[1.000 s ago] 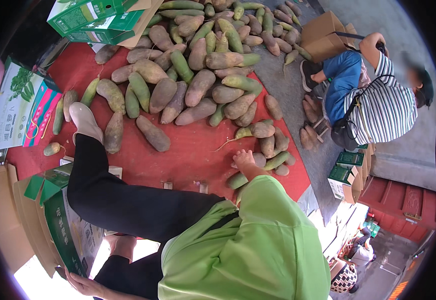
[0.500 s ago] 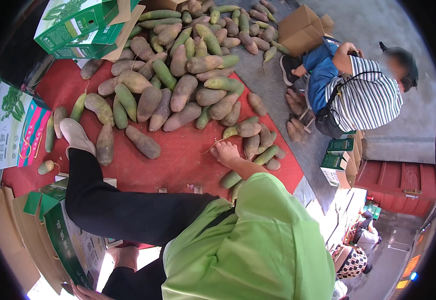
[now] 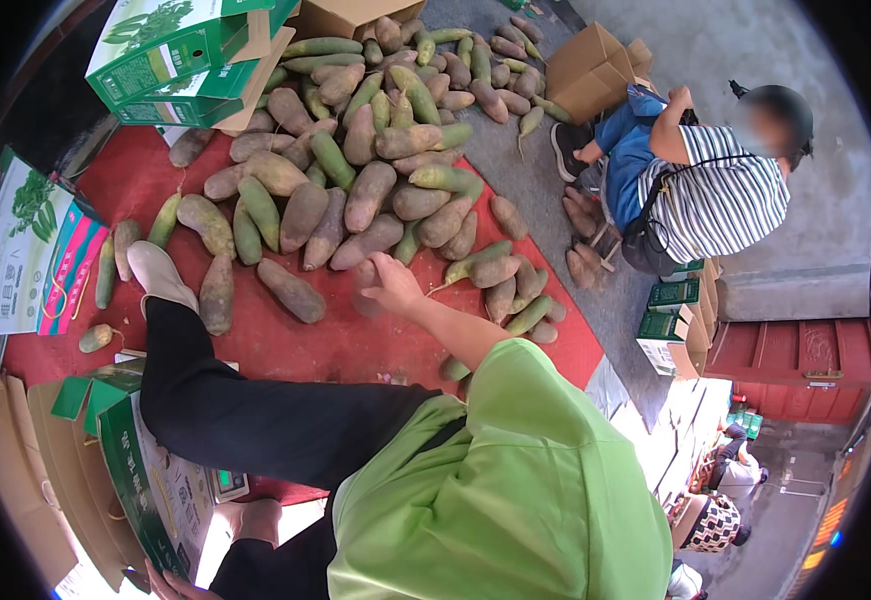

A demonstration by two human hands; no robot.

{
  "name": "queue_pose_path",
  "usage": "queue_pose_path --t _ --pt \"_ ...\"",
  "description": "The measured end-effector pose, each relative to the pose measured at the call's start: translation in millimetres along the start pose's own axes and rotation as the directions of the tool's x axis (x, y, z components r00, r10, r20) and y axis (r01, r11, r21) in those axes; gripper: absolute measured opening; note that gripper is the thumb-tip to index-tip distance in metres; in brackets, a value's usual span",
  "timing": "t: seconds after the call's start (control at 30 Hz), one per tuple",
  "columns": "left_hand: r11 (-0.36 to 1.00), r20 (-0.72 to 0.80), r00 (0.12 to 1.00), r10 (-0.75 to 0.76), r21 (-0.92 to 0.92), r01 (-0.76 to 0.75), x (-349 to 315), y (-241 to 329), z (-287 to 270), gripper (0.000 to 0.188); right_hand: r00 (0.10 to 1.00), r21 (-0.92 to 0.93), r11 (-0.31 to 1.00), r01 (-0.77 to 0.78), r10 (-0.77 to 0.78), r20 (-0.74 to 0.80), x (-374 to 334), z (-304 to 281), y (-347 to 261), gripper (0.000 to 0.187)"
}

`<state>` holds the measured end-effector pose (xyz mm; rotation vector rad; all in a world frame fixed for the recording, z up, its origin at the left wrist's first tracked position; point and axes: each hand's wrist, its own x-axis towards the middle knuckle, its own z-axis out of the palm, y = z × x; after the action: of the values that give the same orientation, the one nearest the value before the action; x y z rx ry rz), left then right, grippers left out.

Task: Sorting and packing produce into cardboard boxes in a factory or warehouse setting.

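We have the right hand [image 3: 392,287] curled round one large radish [image 3: 364,284], fingers closed over its right side, near the middle of the frame, just below the heap [image 3: 366,195] on the red sheet [image 3: 346,352]. To hold it well, we should grip its thick middle and keep it from knocking its neighbours. The left hand [image 3: 178,588], partly cut off at the lower left, is at the edge of an open carton [image 3: 141,480]; we cannot tell whether it grips.

Counting, we find one radish in hand, about eight in the cluster [image 3: 513,287] right of it, and a heap too overlapped to number; two green cartons [image 3: 171,60] upper left and one scale [image 3: 229,481] lower left.
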<state>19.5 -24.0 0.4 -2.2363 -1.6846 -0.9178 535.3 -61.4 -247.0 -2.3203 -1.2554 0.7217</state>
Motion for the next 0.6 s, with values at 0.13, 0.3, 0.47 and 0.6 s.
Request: queue_pose_path --t 0.13,0.3,0.47,0.6 --pt "1.0 0.015 1.0 -0.024 -0.017 0.025 -1 -1 -2 0.025 0.981 0.16 0.974 0.159 -0.138 -0.133 25 -6 -48 0.067" --pt "0.999 0.032 0.999 -0.041 -0.028 0.042 -3 -2 -6 0.025 0.963 0.229 0.942 0.245 -0.21 -0.166 40 -22 -107 0.064" --pt "0.996 0.055 0.995 -0.085 -0.034 0.087 -3 3 -7 0.025 0.951 0.233 0.926 0.295 -0.263 -0.161 37 -9 -100 0.063" --pt "0.993 0.049 0.994 -0.096 -0.067 0.099 -5 1 -1 0.024 0.961 0.151 0.956 0.251 -0.227 -0.159 14 15 -67 0.063"
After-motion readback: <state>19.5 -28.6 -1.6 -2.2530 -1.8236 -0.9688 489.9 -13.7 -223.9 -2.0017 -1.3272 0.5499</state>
